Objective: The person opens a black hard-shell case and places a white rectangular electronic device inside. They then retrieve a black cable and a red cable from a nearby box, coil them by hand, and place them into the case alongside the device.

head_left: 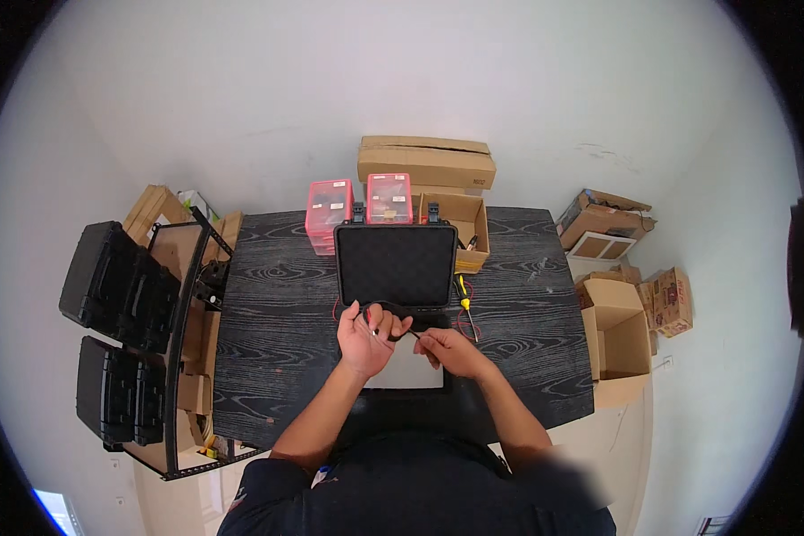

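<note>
My left hand (369, 338) is closed around a dark, thin, cable-like strip (406, 332), with a small red bit showing at its fingers. The fingers of my right hand (453, 351) pinch the strip's other end, a short way to the right. The strip's exact kind is too small to make out. Just beyond both hands stands an open black hard case (396, 264), its foam-lined lid raised toward the far side. Below the hands lies a flat light-grey panel (404, 373), partly hidden by my left forearm and hand.
A yellow-and-black screwdriver (464, 300) lies right of the case by a thin red wire. Behind are red-framed clear drawer boxes (329, 214), an open carton (471, 255) and a long cardboard box (426, 162). Black cases (107, 277) fill the left rack; cartons (618, 348) stand right of the dark table (536, 357).
</note>
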{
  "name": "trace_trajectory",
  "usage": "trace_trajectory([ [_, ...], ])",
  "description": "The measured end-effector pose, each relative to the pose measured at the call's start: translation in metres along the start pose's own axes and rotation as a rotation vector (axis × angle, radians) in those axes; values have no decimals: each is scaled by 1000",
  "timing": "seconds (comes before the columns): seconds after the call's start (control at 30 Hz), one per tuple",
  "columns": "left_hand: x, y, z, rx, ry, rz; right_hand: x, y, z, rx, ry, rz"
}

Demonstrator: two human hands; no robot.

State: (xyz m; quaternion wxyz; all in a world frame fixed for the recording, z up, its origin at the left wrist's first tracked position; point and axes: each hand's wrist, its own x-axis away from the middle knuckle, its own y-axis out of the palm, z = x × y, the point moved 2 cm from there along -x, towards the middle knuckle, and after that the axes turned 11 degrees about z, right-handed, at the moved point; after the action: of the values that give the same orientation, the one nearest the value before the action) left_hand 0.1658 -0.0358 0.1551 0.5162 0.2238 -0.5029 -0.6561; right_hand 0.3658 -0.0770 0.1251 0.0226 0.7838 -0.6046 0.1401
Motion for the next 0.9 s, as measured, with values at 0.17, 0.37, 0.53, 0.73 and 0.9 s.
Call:
trace_trajectory([
  [0.17,-4,-5,6,164,11,61,16,3,-16,-143,-97,31],
  [0.37,-12,-13,1,108,138,31,16,7,-16,-229,-319,-110],
  [0.53,-16,-22,-20,-381,287,-73,26,18,-34,-252,-260,18],
  [0.73,-10,-32,-37,-884,205,-142,25,17,-45,263,-509,402],
  [0.9,-10,-64,-43,-1129,-92,-135,22,19,-38,200,-462,465],
])
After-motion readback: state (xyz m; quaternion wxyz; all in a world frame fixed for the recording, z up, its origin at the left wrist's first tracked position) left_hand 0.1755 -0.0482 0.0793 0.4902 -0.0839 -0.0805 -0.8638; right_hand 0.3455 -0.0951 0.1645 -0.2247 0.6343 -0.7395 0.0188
